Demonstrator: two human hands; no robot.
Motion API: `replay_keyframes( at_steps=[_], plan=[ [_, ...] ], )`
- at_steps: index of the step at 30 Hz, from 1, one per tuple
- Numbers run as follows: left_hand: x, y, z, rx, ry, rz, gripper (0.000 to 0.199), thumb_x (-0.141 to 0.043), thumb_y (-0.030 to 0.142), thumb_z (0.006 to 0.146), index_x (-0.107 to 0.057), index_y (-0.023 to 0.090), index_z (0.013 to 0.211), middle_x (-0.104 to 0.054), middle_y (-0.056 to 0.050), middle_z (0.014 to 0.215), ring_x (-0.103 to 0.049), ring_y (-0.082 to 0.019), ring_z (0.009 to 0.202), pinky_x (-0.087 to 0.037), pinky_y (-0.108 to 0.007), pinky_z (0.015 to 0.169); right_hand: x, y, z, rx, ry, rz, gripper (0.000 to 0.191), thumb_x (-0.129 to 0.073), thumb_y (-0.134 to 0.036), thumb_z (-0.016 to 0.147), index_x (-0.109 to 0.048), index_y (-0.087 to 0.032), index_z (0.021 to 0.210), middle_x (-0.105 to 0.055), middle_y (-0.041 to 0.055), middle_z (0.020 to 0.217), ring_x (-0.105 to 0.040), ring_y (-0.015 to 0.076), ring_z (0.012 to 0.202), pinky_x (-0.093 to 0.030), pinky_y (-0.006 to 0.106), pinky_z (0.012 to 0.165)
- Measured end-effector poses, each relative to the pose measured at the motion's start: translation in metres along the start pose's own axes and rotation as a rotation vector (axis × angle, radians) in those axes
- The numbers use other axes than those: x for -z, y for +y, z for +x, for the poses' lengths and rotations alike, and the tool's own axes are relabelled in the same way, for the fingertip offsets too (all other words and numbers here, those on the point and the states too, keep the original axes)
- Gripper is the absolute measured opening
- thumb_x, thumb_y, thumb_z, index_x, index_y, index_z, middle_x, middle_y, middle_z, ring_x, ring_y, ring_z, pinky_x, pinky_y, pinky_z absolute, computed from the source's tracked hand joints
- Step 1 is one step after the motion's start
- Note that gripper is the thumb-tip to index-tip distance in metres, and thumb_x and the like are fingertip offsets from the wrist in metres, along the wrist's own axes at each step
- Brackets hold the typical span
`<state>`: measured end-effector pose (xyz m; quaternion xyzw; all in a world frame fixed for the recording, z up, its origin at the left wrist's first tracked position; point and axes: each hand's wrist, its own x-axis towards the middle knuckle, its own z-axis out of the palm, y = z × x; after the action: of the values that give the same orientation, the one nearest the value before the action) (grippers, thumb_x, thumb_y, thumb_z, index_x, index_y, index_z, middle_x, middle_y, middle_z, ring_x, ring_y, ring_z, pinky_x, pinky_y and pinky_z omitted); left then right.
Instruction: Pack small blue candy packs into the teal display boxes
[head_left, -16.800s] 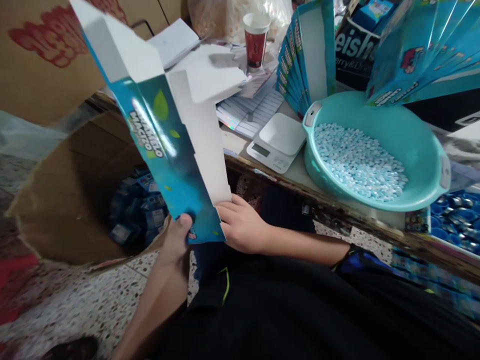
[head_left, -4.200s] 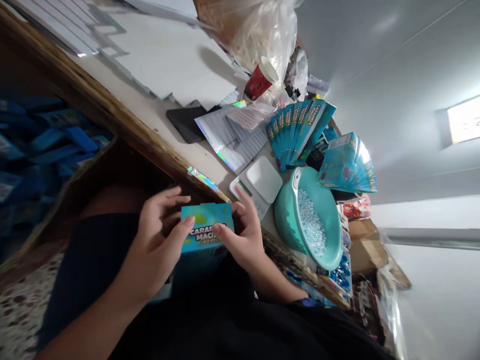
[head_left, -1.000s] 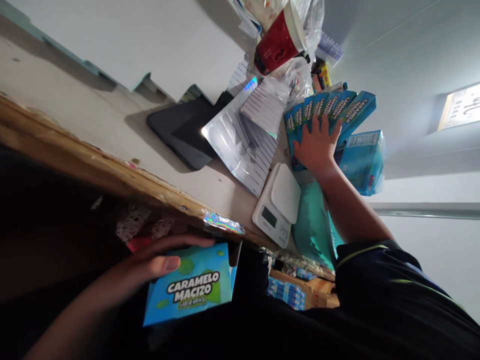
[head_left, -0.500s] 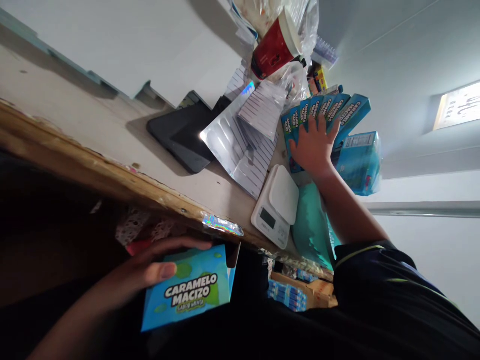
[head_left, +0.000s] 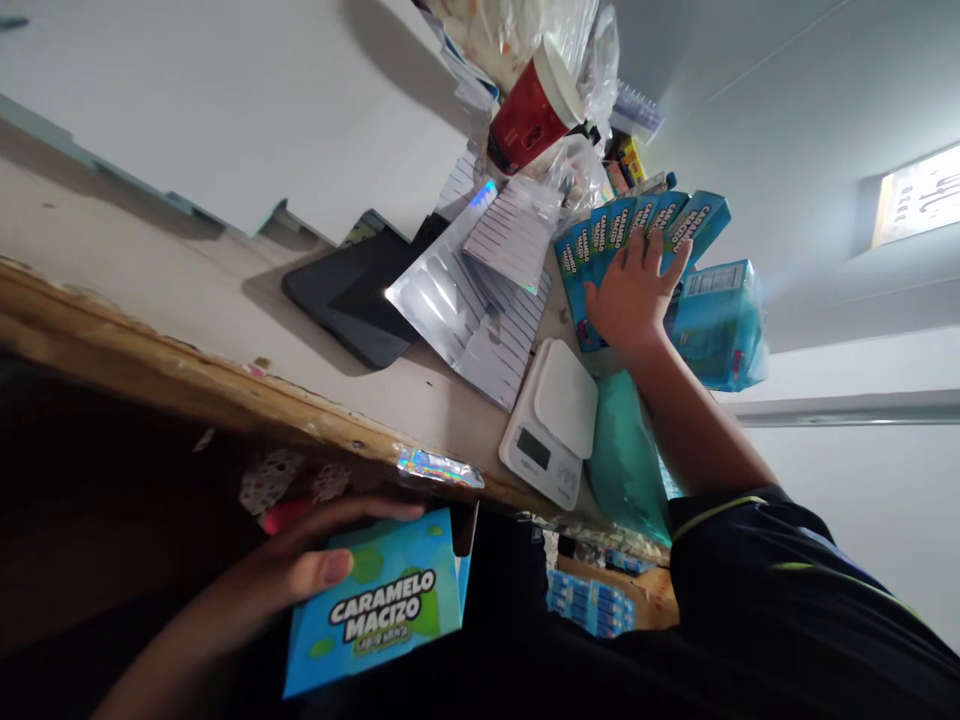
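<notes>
My left hand point(head_left: 322, 550) grips a blue box point(head_left: 382, 600) printed "Caramelo Macizo", below the table's edge; an open flap shows at its right end. My right hand point(head_left: 637, 295), fingers spread, lies over several flat blue boxes point(head_left: 600, 240) with the same print, fanned out at the far right of the table. Whether those fingers grip a box cannot be made out. Next to the boxes is a clear-wrapped blue pack point(head_left: 712, 325). A white scale point(head_left: 551, 425) sits nearer to me, beside a teal bag point(head_left: 626, 455).
A black phone-like slab point(head_left: 352, 295) lies under silvery and striped packets point(head_left: 487, 310). Behind them are a red cup point(head_left: 532, 110) and clear plastic bags point(head_left: 517, 40). White sheets point(head_left: 225, 90) cover the left. The table's worn wooden edge point(head_left: 225, 385) runs across. A carton point(head_left: 652, 595) shows below.
The view has shifted slightly. My right hand's fingers have moved a little over the fanned boxes. My left hand keeps its hold on the blue box.
</notes>
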<state>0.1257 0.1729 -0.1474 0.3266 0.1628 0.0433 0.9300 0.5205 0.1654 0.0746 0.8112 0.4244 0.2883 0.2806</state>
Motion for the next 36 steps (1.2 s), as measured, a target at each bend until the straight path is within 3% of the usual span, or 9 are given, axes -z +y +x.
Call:
replay_keyframes(
  at_steps=[3, 7, 10, 13, 17, 25, 31, 34, 36],
  plan=[
    [0.012, 0.000, 0.002, -0.003, -0.115, 0.138, 0.052, -0.071, 0.058, 0.072, -0.079, 0.036, 0.118, -0.077, -0.012, 0.120, -0.074, -0.041, 0.101, -0.059, -0.055, 0.080, 0.001, -0.001, 0.005, 0.003, 0.019, 0.076, 0.061, -0.052, -0.037, 0.098, -0.048, 0.000, 0.146, -0.036, 0.0285, 0.160, -0.023, 0.0419, 0.154, -0.007, 0.073, 0.123],
    [0.001, 0.014, 0.000, -0.203, 0.036, 0.295, 0.049, -0.074, 0.062, 0.069, -0.086, 0.022, 0.095, -0.080, -0.017, 0.101, -0.076, -0.036, 0.085, -0.060, -0.039, 0.068, 0.045, -0.007, -0.018, 0.135, 0.127, 0.336, 0.057, -0.053, -0.029, 0.098, -0.047, -0.008, 0.150, -0.040, 0.0225, 0.158, -0.030, 0.0403, 0.152, -0.016, 0.071, 0.124],
    [-0.030, 0.020, -0.008, -0.342, 0.287, 0.216, 0.050, -0.075, 0.065, 0.070, -0.084, 0.017, 0.077, -0.078, -0.015, 0.076, -0.073, -0.029, 0.067, -0.057, -0.033, 0.059, 0.101, 0.004, -0.088, 0.524, 0.208, 0.748, 0.046, -0.049, -0.024, 0.100, -0.053, -0.018, 0.146, -0.054, 0.0148, 0.147, -0.049, 0.0320, 0.141, -0.039, 0.059, 0.120],
    [-0.071, 0.015, -0.019, -0.659, 0.422, 0.203, 0.051, -0.070, 0.070, 0.076, -0.082, 0.020, 0.070, -0.075, -0.010, 0.068, -0.069, -0.025, 0.067, -0.058, -0.038, 0.074, 0.130, 0.022, -0.184, 0.975, 0.152, 1.220, 0.037, -0.050, -0.024, 0.102, -0.060, -0.018, 0.137, -0.067, 0.0123, 0.129, -0.065, 0.0225, 0.118, -0.057, 0.037, 0.105],
    [-0.121, 0.003, -0.027, -0.905, 0.295, 0.331, 0.057, -0.059, 0.073, 0.085, -0.078, 0.024, 0.065, -0.059, -0.003, 0.049, -0.052, -0.017, 0.050, -0.053, -0.042, 0.079, 0.109, 0.007, -0.286, 0.722, -0.169, 1.625, 0.058, -0.061, -0.037, 0.100, -0.044, -0.022, 0.153, -0.056, 0.0149, 0.146, -0.057, 0.0240, 0.134, -0.053, 0.038, 0.110],
    [-0.182, -0.018, -0.052, -0.701, 0.793, 0.657, 0.052, -0.069, 0.070, 0.083, -0.071, 0.017, 0.081, -0.066, -0.003, 0.074, -0.059, -0.018, 0.070, -0.047, -0.029, 0.067, 0.049, -0.084, -0.356, 0.088, -0.254, 2.220, 0.056, -0.038, -0.048, 0.107, -0.034, -0.030, 0.160, -0.038, 0.0107, 0.163, -0.036, 0.0251, 0.153, -0.030, 0.051, 0.127],
    [-0.218, -0.011, -0.096, -0.504, 0.754, 1.206, 0.080, -0.052, 0.089, 0.080, -0.071, 0.018, 0.112, -0.072, -0.014, 0.117, -0.066, -0.030, 0.106, -0.050, -0.041, 0.097, 0.044, -0.097, -0.352, 0.197, -0.135, 2.161, 0.050, -0.040, -0.048, 0.106, -0.041, -0.032, 0.152, -0.044, 0.0122, 0.158, -0.041, 0.0302, 0.150, -0.033, 0.060, 0.125],
    [-0.231, -0.001, -0.107, -0.283, 0.807, 1.505, 0.081, -0.068, 0.079, 0.076, -0.065, 0.019, 0.131, -0.068, -0.016, 0.132, -0.061, -0.036, 0.123, -0.032, -0.058, 0.118, 0.052, -0.094, -0.343, 0.288, -0.019, 2.089, 0.049, -0.043, -0.042, 0.105, -0.039, -0.032, 0.153, -0.048, 0.0127, 0.155, -0.047, 0.0304, 0.145, -0.043, 0.059, 0.119],
    [-0.231, 0.005, -0.108, -0.130, 0.779, 1.656, 0.063, -0.073, 0.068, 0.079, -0.071, 0.018, 0.118, -0.074, -0.014, 0.118, -0.064, -0.037, 0.118, -0.021, -0.065, 0.122, 0.059, -0.085, -0.332, 0.398, 0.054, 1.983, 0.048, -0.047, -0.038, 0.103, -0.044, -0.030, 0.150, -0.054, 0.0135, 0.148, -0.054, 0.0309, 0.138, -0.050, 0.057, 0.113]
  ],
)
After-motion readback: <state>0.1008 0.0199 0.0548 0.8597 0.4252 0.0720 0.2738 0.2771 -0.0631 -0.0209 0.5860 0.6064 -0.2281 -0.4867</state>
